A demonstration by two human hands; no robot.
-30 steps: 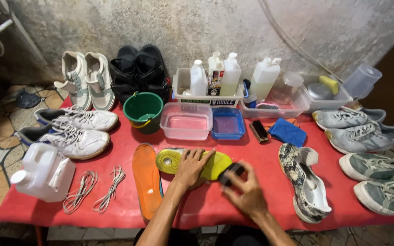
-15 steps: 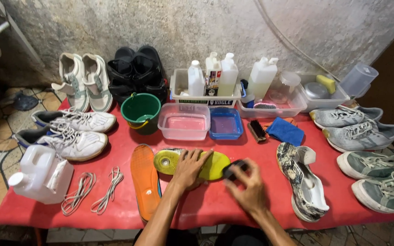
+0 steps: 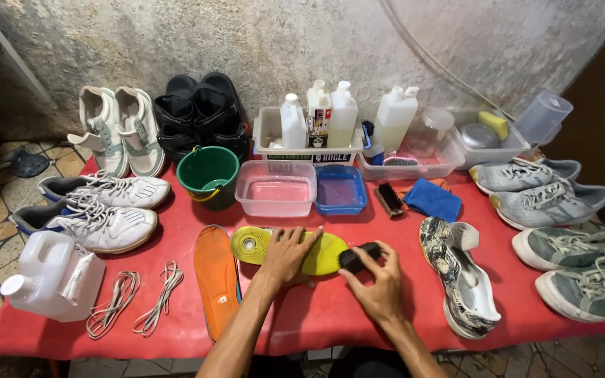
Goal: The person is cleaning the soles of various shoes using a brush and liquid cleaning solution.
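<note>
My left hand (image 3: 287, 255) lies flat on a yellow-green insole (image 3: 255, 245) on the red table (image 3: 330, 315), pinning it down. My right hand (image 3: 379, 280) grips a small black brush (image 3: 357, 256) whose end rests on the right tip of that insole. An orange insole (image 3: 217, 276) lies lengthwise just left of my left forearm. A patterned shoe (image 3: 460, 278) without its insole lies to the right of my right hand.
Two coiled laces (image 3: 134, 304) and a white jug (image 3: 47, 276) are at front left. Behind the insole stand a green bucket (image 3: 209, 175), a clear tub (image 3: 276, 189), a blue tub (image 3: 341, 190), a second brush (image 3: 389, 199) and a blue cloth (image 3: 433, 199). Shoes line both sides; bottles in trays at the wall.
My right hand with the brush has shifted slightly along the tip of the yellow-green insole. The left hand stays pressed on it.
</note>
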